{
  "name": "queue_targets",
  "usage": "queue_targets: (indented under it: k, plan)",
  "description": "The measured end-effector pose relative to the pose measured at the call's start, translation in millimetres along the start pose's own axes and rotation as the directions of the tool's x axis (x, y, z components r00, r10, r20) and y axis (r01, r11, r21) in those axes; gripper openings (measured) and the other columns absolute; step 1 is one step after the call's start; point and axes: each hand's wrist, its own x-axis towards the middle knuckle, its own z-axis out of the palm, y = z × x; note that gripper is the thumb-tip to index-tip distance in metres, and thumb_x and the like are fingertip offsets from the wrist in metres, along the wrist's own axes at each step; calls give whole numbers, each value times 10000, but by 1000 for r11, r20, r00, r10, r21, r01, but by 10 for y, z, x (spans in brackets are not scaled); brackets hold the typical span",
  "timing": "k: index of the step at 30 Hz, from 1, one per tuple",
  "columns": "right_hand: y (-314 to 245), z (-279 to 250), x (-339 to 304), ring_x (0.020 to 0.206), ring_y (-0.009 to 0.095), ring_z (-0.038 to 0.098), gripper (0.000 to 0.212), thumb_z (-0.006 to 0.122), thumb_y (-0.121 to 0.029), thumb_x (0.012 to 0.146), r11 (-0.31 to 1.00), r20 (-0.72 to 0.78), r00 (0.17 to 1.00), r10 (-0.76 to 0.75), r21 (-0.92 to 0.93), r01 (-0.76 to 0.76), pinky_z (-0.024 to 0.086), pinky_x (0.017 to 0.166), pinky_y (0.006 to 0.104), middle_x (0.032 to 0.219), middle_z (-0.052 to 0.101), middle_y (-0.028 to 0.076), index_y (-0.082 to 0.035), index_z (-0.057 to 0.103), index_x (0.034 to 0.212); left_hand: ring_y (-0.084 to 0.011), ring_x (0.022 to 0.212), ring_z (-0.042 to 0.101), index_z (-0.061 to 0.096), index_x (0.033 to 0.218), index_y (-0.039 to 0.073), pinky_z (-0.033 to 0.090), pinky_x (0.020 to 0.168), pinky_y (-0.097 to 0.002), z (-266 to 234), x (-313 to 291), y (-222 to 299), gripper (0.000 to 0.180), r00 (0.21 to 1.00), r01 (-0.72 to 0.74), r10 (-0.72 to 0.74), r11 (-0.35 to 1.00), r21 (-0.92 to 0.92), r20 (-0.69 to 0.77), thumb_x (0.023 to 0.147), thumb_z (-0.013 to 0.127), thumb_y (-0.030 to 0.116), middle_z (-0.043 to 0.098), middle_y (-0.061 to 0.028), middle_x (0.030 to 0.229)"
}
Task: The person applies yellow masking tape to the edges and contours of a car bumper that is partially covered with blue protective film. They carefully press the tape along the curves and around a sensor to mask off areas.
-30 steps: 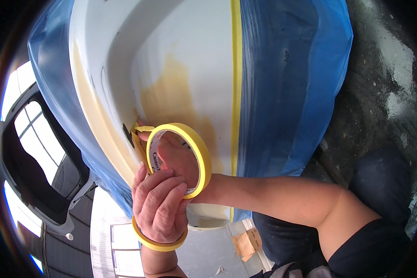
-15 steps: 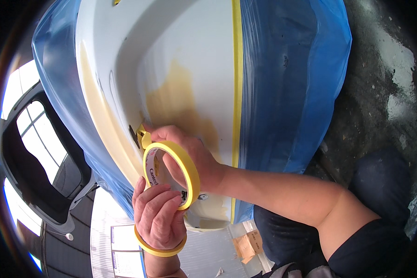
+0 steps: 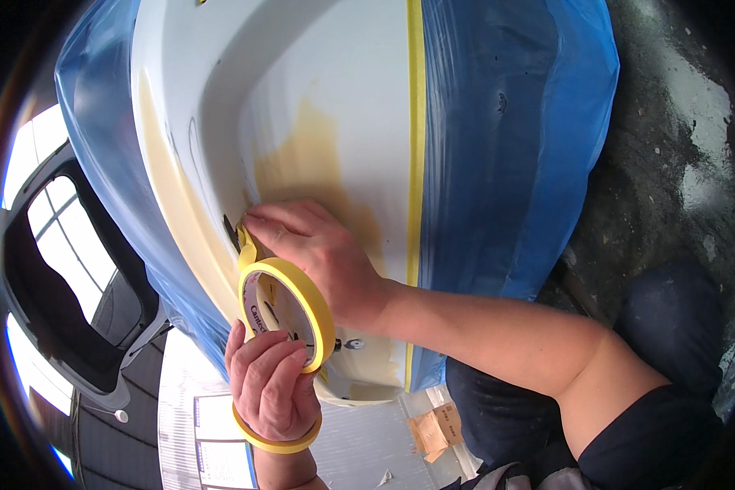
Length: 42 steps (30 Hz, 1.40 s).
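My left hand [image 3: 271,377] grips a roll of yellow masking tape [image 3: 325,314] by its lower rim, fingers curled through the core. From the roll, a short yellow tape strip [image 3: 247,249] runs up to a dark slot [image 3: 232,232] in a white car body panel [image 3: 367,122]. My right hand [image 3: 328,257] pinches the strip's far end against the panel beside that slot; the fingertips partly hide it. A second, thinner yellow tape roll [image 3: 276,445] circles my left wrist. Tan sanded patches [image 3: 302,163] show on the panel.
A yellow tape line [image 3: 416,163] borders blue masking film [image 3: 498,163] on the right; more blue film [image 3: 98,98] covers the left. A dark frame-like car part [image 3: 82,384] stands at left. Below lies a torn cardboard box [image 3: 437,429]. Dark, stained floor [image 3: 670,163] is at right.
My left hand and the tape roll have shifted slightly left. My right hand has moved up a little, its fingertips now at the strip's end by the slot.
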Motion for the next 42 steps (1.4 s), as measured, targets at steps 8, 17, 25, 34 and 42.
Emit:
queue_targets:
  k: [8,17,25,34,42]
  plan:
    - [21,-28,-7,1182,361,565,584,689,-67,797,992,155,988,-15,-124,34,505,1007,416,1312,564,162,7,608,1371,-296,939,704,646,1039,85,452,1091,-576,41,-84,4,126,1000,15,-15,1000,1,16,935,691,141,721,-72,950]
    - [80,-137,231,925,321,676,356,704,-69,850,984,122,989,-86,-148,104,578,755,403,1090,667,143,-15,703,1202,-307,937,706,639,1040,74,466,1074,-579,162,-226,-18,111,999,47,-47,998,-37,-19,932,649,93,717,-89,960]
    - [90,-340,627,776,246,740,139,785,-114,851,956,410,889,204,110,-271,575,742,327,864,765,132,-21,759,950,-317,945,703,644,1057,60,465,1070,-584,181,-193,-60,168,999,5,-6,999,-38,-36,895,689,61,716,-100,975]
    - [125,-236,563,758,249,735,113,783,-88,836,988,301,948,102,77,-131,576,729,327,848,756,110,-37,743,928,-318,929,698,660,1047,45,482,1060,-566,346,-151,-115,218,999,-49,48,998,-30,-17,845,738,39,705,-112,971]
    - [327,-128,538,799,232,678,115,734,-98,788,869,231,895,-381,-242,432,567,682,340,828,669,42,-90,641,855,-322,920,700,656,1047,34,498,1042,-557,423,-193,-136,236,999,-18,18,1000,-12,-26,828,741,21,704,-121,979]
